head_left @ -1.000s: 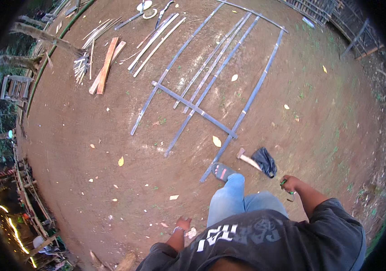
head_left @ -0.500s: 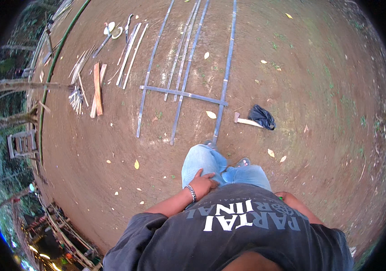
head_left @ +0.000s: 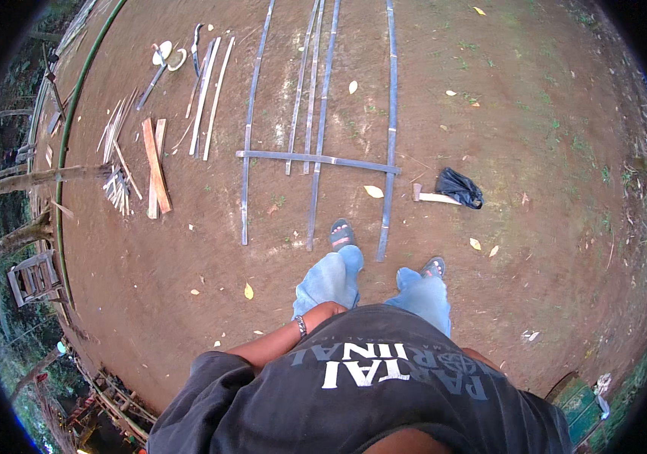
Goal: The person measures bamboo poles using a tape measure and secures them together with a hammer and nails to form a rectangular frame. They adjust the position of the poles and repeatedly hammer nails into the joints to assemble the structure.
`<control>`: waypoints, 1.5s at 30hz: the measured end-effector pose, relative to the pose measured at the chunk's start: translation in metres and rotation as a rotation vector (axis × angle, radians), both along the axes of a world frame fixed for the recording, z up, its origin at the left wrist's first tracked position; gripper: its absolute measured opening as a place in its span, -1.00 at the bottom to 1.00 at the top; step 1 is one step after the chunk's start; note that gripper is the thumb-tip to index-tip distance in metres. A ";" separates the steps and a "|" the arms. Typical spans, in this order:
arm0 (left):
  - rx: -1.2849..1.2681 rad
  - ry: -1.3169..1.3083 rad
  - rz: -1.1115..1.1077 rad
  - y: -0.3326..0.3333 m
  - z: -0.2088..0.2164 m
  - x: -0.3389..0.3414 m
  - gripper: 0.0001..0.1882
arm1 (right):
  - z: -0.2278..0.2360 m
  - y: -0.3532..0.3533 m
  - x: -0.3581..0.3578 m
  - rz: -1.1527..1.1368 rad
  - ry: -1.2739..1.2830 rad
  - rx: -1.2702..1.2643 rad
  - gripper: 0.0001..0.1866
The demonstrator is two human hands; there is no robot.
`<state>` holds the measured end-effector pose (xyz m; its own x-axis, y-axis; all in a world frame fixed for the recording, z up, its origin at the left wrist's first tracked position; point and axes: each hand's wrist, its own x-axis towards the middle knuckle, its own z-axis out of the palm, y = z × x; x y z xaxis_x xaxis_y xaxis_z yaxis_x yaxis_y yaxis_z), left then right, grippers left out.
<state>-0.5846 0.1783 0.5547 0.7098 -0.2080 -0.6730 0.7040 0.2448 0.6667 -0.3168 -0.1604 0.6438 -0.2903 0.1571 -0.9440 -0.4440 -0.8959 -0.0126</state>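
Note:
My left hand [head_left: 328, 311] rests low at my waist, against the front of my jeans [head_left: 331, 281]. Its fingers are tucked out of sight behind my dark shirt [head_left: 384, 356], so their pose cannot be made out. The shirt also covers my right hand; only a bit of that forearm shows. On the ground before my feet lie several long bamboo strips [head_left: 314, 189], running away from me. A shorter bamboo crosspiece [head_left: 353, 162] lies over them near their close ends. Neither hand visibly touches any of these.
An axe [head_left: 437, 197] and a black plastic bag [head_left: 459, 188] lie right of the strips. Leftward are orange-brown planks [head_left: 155, 166], thin sticks [head_left: 119, 189], pale strips [head_left: 210, 98] and white round items [head_left: 168, 57]. A wooden chair-like frame [head_left: 34, 278] stands by the left edge.
My left hand's fingers, visible on my thigh before, are now hidden behind the shirt. My feet stand farther apart, and the view has shifted. Right hand's green-edged glimpse is gone.

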 end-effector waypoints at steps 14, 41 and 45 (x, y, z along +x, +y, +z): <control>-0.171 -0.270 -0.533 0.030 -0.122 0.028 -0.69 | -0.032 0.070 -0.002 0.270 0.085 -0.061 -0.80; 0.582 -0.403 0.309 0.085 -0.383 0.283 -0.83 | -0.397 0.273 0.151 0.705 -1.203 0.665 0.03; 0.346 -0.559 0.625 0.151 -0.373 0.277 -0.86 | -0.413 0.250 0.143 0.536 -1.189 0.661 -0.07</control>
